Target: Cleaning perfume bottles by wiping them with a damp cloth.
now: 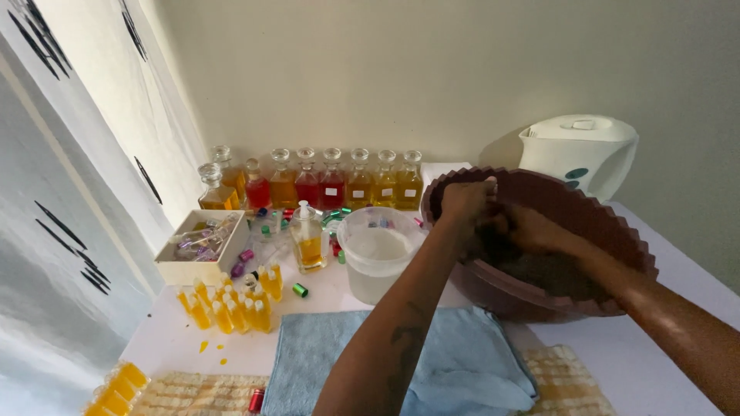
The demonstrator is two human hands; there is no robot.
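While both hands work inside the brown scalloped basin (539, 254), fingers of the left hand (466, 202) are curled together near the far rim, seemingly pinching something dark; what exactly they grip is too murky to tell. Right hand (536, 231) sits lower in the basin, fingers bent and closed around a dark item, partly hidden by the wall. The hands are just beside each other, maybe touching.

Judgement: looks like rubbing or washing a small thing in the basin. To do it well, keep both hands low inside the bowl so nothing spills over the rim, and keep the left forearm lifted off the translucent plastic tub (378, 258) just beside the basin.

Outward: blue cloth (370, 358) lies in front of the basin, over a beige checked mat (566, 381). Left of the tub stands a pump bottle of amber liquid (308, 239), then a cluster of small yellow vials (235, 304) and a white box (202, 248) of clear vials. A row of stoppered glass bottles (331, 181) with amber and red liquid lines the wall. White electric kettle (582, 150) stands behind the basin. Loose coloured caps scattered on the white table (655, 354).
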